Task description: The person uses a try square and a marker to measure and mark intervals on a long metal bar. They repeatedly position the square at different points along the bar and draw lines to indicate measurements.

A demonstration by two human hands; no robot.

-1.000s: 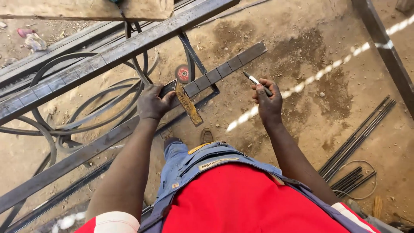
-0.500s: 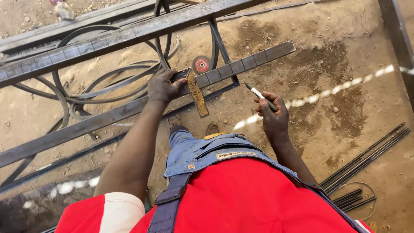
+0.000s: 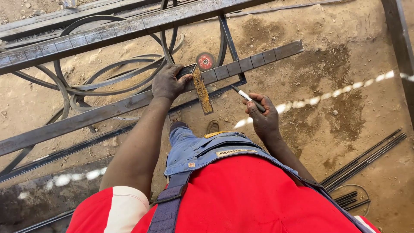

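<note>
My left hand (image 3: 168, 83) presses a rusty metal square (image 3: 202, 91) against a long flat steel bar (image 3: 254, 62) that runs diagonally across the dirt ground. The square's blade hangs down across the bar toward me. My right hand (image 3: 264, 115) is closed around a white marker pen (image 3: 246, 96), its tip pointing up-left, just below the bar and right of the square. I wear a red shirt and blue denim overalls.
A red cutting disc (image 3: 205, 61) lies on the dirt behind the bar. Curved steel scrollwork (image 3: 108, 69) and another heavy bar (image 3: 86, 39) lie at the upper left. Thin steel rods (image 3: 366, 162) rest at the right. A metal post (image 3: 399, 47) crosses the upper right.
The view shifted, so the bar and hands sit higher and more central. Both hands keep their grips; the right hand with the marker has drawn a little closer to the square.
</note>
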